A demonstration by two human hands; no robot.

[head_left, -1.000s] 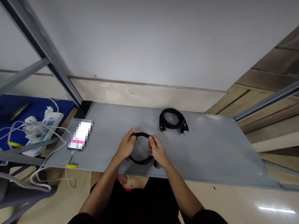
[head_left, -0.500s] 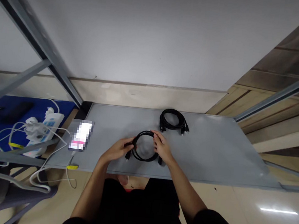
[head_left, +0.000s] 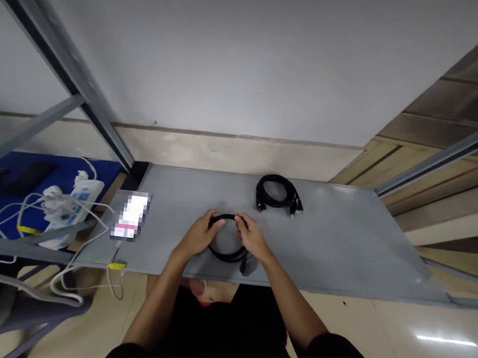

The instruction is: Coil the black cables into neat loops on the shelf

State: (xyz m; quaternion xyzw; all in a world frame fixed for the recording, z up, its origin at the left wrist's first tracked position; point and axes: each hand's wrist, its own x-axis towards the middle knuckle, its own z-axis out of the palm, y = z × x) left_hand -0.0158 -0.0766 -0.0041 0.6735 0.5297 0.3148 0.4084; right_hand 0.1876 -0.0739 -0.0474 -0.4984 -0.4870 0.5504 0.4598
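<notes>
Between my hands is a black cable wound into a round coil, close to the front edge of the grey shelf. My left hand grips the coil's upper left, thumb on top. On its upper right, my right hand pinches the loops between thumb and fingers. One connector hangs out at the coil's lower right; the other end is hidden, probably by my left hand. Farther back and to the right lies a second coiled black cable bundle, with several plugs sticking out, apart from both hands.
A lit phone, blurred out, lies at the shelf's left with a white charging cord. Beyond it a white power strip with plugs and tangled cords rests on a blue surface. Grey metal posts frame the shelf; a wall stands behind.
My left hand has moved right and up along the coil, closer to my right hand. The coil has turned and shifted slightly, and its left connector no longer shows.
</notes>
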